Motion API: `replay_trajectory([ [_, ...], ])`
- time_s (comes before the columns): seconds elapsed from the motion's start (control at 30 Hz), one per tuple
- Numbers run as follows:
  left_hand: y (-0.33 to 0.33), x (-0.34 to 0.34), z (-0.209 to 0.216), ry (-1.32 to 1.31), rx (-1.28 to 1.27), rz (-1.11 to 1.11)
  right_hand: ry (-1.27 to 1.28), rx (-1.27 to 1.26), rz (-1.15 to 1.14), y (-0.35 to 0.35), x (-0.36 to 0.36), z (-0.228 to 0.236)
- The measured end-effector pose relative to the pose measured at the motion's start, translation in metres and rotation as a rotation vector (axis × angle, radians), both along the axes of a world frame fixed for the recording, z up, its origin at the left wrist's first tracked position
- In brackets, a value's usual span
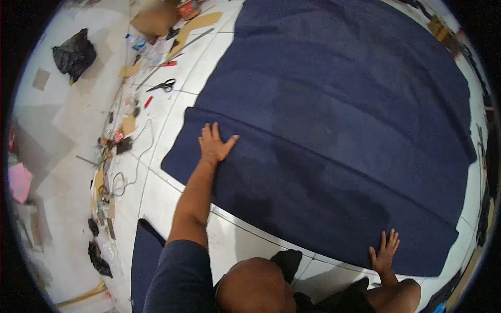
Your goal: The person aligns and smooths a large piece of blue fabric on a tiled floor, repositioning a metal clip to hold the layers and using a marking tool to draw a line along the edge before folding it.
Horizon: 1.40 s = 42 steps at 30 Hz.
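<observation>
A large dark navy sheet of cloth (323, 125) lies spread over the white floor tiles. A long crease or folded edge runs across it from the left side down to the right. My left hand (213, 146) presses flat on the cloth near its left side, fingers stretched and thumb spread out. Near the close right edge, my right hand (385, 253) rests on the same cloth with its fingers apart. Neither hand grips anything. Below the cloth's near edge, my bent knee (255, 287) shows between my arms.
Left of the cloth lie black-handled scissors (166, 85), a small red object (148, 102), a long thin bar (175, 58), a clear plastic bottle (136, 41) and a looped cable (125, 182). A black plastic bag (75, 55) sits farther left. Another dark cloth piece (146, 255) is at lower left.
</observation>
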<state>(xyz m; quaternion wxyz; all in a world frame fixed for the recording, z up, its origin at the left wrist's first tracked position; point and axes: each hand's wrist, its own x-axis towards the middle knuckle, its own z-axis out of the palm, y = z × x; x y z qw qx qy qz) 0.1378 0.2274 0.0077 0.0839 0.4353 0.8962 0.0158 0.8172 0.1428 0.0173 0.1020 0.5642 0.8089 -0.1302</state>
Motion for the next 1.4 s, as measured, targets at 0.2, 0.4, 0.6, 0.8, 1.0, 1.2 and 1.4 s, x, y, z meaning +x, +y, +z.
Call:
replay_trajectory([
  [0.2,0.02,0.014,0.037,0.241,-0.224,-0.134,0.339,0.221,-0.352,-0.015,0.057,0.039],
  [0.4,-0.068,0.093,0.039,0.309,0.376,-0.21,0.139,0.073,-0.938,-0.151,0.175,0.065],
  [0.6,-0.185,0.159,0.003,-0.55,0.574,0.703,0.228,0.065,-0.94,-0.222,0.131,0.069],
  [0.8,-0.204,0.158,0.005,-1.224,0.517,0.842,0.333,0.072,-0.797,-0.179,0.158,0.058],
  [1.0,-0.2,0.141,-0.01,-1.382,0.475,0.905,0.352,0.049,-0.701,-0.165,0.188,0.065],
  [1.2,-0.205,0.128,-0.019,-1.482,0.437,0.781,0.261,0.045,-0.738,-0.162,0.188,0.058],
  [1.4,-0.214,0.118,-0.042,-1.572,0.523,0.701,1.125,-0.137,-1.682,-0.205,0.208,0.047],
])
